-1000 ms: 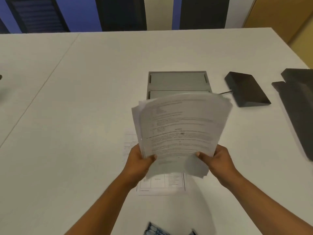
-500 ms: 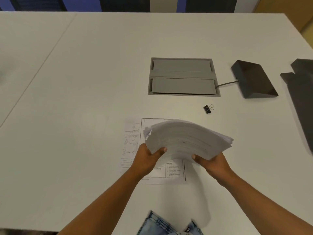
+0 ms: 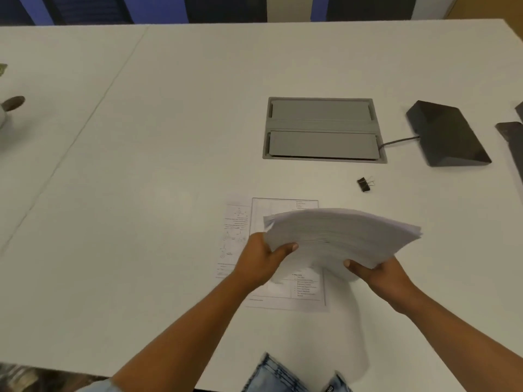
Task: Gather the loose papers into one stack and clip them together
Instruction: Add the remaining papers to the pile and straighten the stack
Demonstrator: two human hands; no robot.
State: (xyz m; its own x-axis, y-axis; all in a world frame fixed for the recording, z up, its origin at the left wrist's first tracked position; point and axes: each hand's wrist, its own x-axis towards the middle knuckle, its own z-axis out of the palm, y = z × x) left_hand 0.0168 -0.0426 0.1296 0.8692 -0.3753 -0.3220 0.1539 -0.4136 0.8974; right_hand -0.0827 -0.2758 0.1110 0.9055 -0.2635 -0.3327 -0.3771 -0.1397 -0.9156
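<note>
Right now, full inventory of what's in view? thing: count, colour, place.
paper stack: one, white, held above the table, near centre
loose sheets: at least two, white with print, flat on the table under the stack
binder clip: one, black, on the table beyond the stack
cable hatch: one, grey, set into the table, centre far
wedge device: one, black, right of the hatch, cable running to it
dark object: cropped at right edge, cannot identify
table: white
left hand: grips the stack's near left edge
right hand: grips the stack's near right edge
</note>
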